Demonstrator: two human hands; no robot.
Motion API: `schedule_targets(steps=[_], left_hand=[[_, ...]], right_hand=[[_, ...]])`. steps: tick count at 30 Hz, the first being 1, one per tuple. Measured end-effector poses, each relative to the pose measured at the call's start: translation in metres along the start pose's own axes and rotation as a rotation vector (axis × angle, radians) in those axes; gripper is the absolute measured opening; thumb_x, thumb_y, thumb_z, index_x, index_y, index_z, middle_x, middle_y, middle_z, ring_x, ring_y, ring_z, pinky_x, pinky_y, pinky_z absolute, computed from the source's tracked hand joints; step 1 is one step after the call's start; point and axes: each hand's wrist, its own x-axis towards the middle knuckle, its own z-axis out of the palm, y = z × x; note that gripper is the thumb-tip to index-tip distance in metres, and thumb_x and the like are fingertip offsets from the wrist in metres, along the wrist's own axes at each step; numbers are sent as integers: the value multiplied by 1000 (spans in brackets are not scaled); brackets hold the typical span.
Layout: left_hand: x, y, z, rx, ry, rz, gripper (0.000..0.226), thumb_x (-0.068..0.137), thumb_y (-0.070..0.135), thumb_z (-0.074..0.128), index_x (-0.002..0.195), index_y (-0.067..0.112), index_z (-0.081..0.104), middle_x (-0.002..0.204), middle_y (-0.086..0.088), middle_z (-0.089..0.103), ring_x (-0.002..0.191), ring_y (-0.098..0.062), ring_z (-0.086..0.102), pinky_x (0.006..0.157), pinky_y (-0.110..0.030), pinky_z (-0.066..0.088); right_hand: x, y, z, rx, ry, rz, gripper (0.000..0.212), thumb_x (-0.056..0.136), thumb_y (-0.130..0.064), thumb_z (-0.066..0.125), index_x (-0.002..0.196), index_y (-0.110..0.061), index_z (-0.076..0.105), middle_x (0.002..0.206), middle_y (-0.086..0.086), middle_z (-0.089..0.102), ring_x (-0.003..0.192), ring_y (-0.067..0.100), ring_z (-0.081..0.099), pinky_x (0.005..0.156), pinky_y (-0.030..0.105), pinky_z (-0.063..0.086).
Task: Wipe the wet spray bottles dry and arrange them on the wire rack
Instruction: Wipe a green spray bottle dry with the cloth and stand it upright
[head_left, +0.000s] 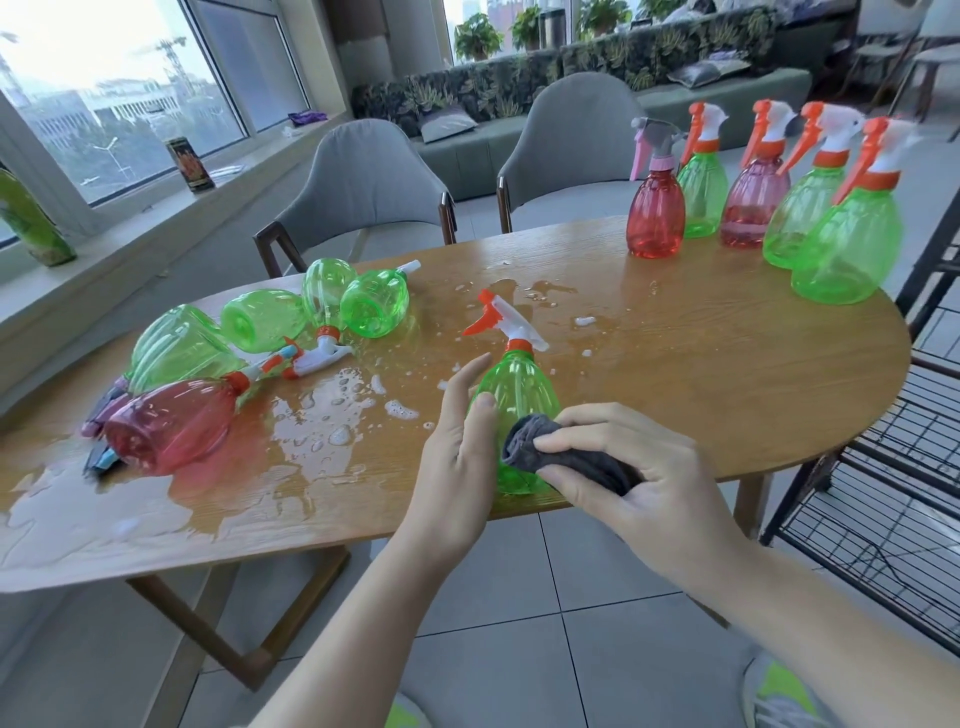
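Observation:
A green spray bottle (519, 384) with an orange and white trigger stands upright near the table's front edge. My left hand (460, 457) steadies its left side, thumb on the plastic, fingers fairly straight. My right hand (639, 478) grips a dark grey cloth (566, 457) and presses it against the bottle's lower right side. Several wet bottles lie on their sides at the left: green ones (260, 322) and a red one (171, 426). Several upright bottles (737, 202) stand in a row at the far right. The black wire rack (893, 499) stands right of the table.
The wooden table (701, 364) carries puddles and foam (322, 431) across its left and middle. Two grey chairs (363, 182) stand behind it. A window sill with a can (189, 166) runs along the left. Tiled floor lies below.

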Motion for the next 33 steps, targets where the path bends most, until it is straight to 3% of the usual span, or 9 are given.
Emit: schedule_targets(steps=[2, 4, 6, 8, 16, 19, 22, 28, 33], left_hand=[[-2, 0, -4, -54, -35, -30, 51, 101, 57, 37, 150, 49, 45, 141, 38, 53, 136, 17, 43, 118, -26, 36], [-4, 1, -10, -134, -104, -57, 51, 99, 67, 46, 148, 55, 46, 158, 12, 50, 150, -7, 43, 126, -48, 34], [-6, 1, -15, -212, -169, -65, 55, 96, 67, 57, 149, 54, 49, 161, -7, 50, 152, -33, 44, 125, -65, 32], [-7, 1, -21, -256, -221, -64, 59, 95, 60, 65, 151, 50, 50, 157, -12, 51, 149, -46, 44, 123, -72, 29], [4, -1, -33, -196, -351, 57, 71, 94, 41, 76, 158, 38, 48, 169, 4, 42, 161, -30, 28, 127, -69, 20], [14, 2, -36, -167, -380, 86, 63, 93, 35, 75, 152, 42, 55, 165, 9, 46, 160, -23, 31, 128, -68, 19], [23, 5, -36, -175, -396, 110, 56, 91, 32, 74, 145, 46, 62, 163, 15, 49, 158, -10, 32, 130, -63, 18], [26, 6, -20, -225, -326, 156, 67, 80, 22, 62, 147, 28, 62, 158, 5, 56, 154, -23, 41, 125, -64, 29], [15, 1, -7, -142, -158, 165, 48, 100, 35, 66, 147, 42, 57, 153, 8, 59, 149, -16, 48, 124, -56, 37]], right_hand=[[0, -1, -1, 7, -3, 5, 17, 88, -17, 78, 104, -12, 79, 114, -3, 71, 108, 9, 68, 89, 16, 50], [-1, -2, -1, -6, -8, -3, 17, 88, -16, 78, 104, -11, 80, 113, -1, 72, 108, 8, 68, 90, 17, 50], [-3, -3, -1, -17, -17, -20, 16, 88, -17, 78, 103, -11, 80, 112, -1, 72, 107, 9, 68, 89, 18, 51], [-3, -2, -1, -30, -15, -38, 17, 89, -18, 77, 104, -11, 80, 112, 0, 72, 107, 8, 67, 89, 18, 51], [32, 17, -9, -36, 96, 40, 21, 92, -18, 73, 112, -14, 76, 117, -4, 71, 113, 7, 65, 97, 20, 48], [52, 25, -14, 23, 125, 111, 22, 94, -19, 71, 114, -28, 70, 115, -21, 68, 111, 2, 65, 94, 16, 47], [59, 32, -15, 63, 122, 164, 25, 96, -22, 69, 114, -39, 66, 115, -30, 67, 111, 6, 67, 93, 22, 51], [45, 35, -13, 61, 144, 138, 23, 95, -21, 69, 115, -32, 66, 120, -12, 68, 114, 14, 66, 96, 34, 53], [32, 32, -6, -9, 98, 63, 20, 93, -16, 71, 113, -15, 71, 118, -5, 68, 114, 13, 65, 96, 31, 52]])
